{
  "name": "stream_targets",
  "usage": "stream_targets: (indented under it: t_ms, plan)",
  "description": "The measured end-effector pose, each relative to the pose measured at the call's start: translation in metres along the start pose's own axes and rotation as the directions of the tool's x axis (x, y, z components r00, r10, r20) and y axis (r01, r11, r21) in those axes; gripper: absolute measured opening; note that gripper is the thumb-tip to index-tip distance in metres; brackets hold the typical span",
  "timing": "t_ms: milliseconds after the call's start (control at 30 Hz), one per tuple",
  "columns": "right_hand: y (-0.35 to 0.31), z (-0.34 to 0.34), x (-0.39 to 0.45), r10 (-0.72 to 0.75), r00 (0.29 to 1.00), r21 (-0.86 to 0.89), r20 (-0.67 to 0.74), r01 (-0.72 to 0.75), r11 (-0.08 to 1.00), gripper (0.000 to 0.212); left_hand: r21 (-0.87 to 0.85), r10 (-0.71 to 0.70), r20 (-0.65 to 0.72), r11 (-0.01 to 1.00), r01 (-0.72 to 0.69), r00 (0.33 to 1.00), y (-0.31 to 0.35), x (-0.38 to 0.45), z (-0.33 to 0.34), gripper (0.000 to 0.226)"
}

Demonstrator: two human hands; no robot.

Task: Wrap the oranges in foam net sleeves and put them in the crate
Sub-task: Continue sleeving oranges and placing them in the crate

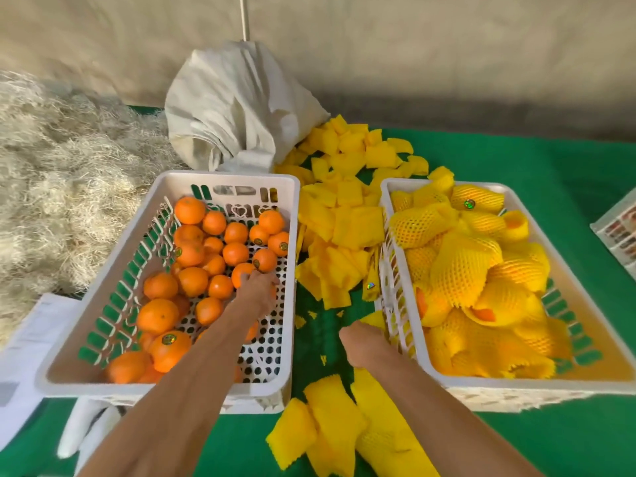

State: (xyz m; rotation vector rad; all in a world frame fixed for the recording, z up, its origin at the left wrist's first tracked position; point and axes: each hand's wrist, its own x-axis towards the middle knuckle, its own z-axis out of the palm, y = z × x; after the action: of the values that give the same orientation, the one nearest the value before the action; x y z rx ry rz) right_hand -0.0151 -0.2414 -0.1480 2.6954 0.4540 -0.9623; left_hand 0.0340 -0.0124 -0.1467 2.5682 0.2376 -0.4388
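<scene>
Packing station seen from the head camera, at the start of another wrapping cycle. The left hand (pixel 258 290) reaches into the left crate (pixel 227 179), fingers curled down over a bare orange (pixel 243 272) near the middle of the load; whether the fruit is gripped or only touched cannot be told, since the hand hides its own fingertips. The right hand (pixel 361 342) sits between the two crates, just beside the near wall of the right crate (pixel 444 382), with a yellow foam net sleeve (pixel 375 320) showing at its far edge; its fingers are hidden, so a pinch on that sleeve is likely but not confirmed.

Progress, as a judgement: roughly half done. The right crate holds a heap of wrapped oranges (pixel 461 266) (each in yellow netting, several with orange skin showing at an open end) and looks well filled. The left crate carries some two dozen unwrapped oranges (pixel 192 280), with its perforated floor bare at the near right.

Supply is ample: a loose pile of flat sleeves (pixel 347 208) lies on the green bench (pixel 568 173) between the crates, spilling from a white cloth sack (pixel 234 108), and more sleeves (pixel 330 418) lie at the near edge.
</scene>
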Motion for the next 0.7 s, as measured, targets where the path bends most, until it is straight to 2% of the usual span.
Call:
stream_targets:
  t_ms: [33, 133, 233, 267, 333, 400, 467, 500, 600, 700]
  plan:
    - [0.0, -0.002, -0.001, -0.01, 1.0, 0.009, -0.017, 0.01, 1.0, 0.03, 0.068, -0.008, -0.055, 0.998, 0.012, 0.998, 0.002, 0.001, -0.006, 0.044]
    - [0.007, -0.022, -0.004, -0.024, 0.989, 0.136, -0.143, 0.044, 0.99, 0.033, -0.03, -0.011, -0.322, 1.0, 0.002, 0.947, 0.015, -0.001, -0.029, 0.046]
    - [0.021, -0.058, -0.009, 0.034, 0.944, 0.319, -0.328, 0.077, 0.945, 0.052, -0.226, 0.004, -0.542, 0.962, -0.151, 0.84, 0.032, -0.016, -0.046, 0.046]
    - [0.027, -0.07, -0.01, 0.064, 0.917, 0.395, -0.393, 0.106, 0.913, 0.053, -0.265, 0.021, -0.588, 0.939, -0.217, 0.808, 0.039, -0.023, -0.048, 0.047]
    - [0.041, -0.089, -0.013, 0.175, 0.834, 0.565, -0.524, 0.186, 0.804, 0.043, -0.34, 0.058, -0.657, 0.867, -0.364, 0.752, 0.059, -0.039, -0.05, 0.052]
    - [0.054, -0.101, -0.016, 0.314, 0.758, 0.725, -0.572, 0.288, 0.626, 0.04, -0.434, 0.103, -0.671, 0.749, -0.501, 0.735, 0.079, -0.052, -0.043, 0.056]
    - [0.057, -0.107, -0.016, 0.392, 0.733, 0.818, -0.556, 0.397, 0.416, 0.046, -0.548, 0.157, -0.626, 0.609, -0.574, 0.764, 0.1, -0.058, -0.031, 0.05]
    - [0.057, -0.108, -0.014, 0.406, 0.717, 0.819, -0.567, 0.436, 0.373, 0.049, -0.58, 0.192, -0.599, 0.566, -0.587, 0.777, 0.109, -0.057, -0.025, 0.046]
    - [0.059, -0.104, -0.011, 0.409, 0.686, 0.797, -0.602, 0.491, 0.35, 0.049, -0.493, 0.29, -0.6, 0.601, -0.63, 0.746, 0.125, -0.048, -0.012, 0.038]
    - [0.063, -0.1, -0.012, 0.38, 0.761, 0.835, -0.526, 0.546, 0.061, 0.053, -0.49, 0.291, -0.577, 0.624, -0.609, 0.763, 0.126, -0.036, -0.006, 0.035]
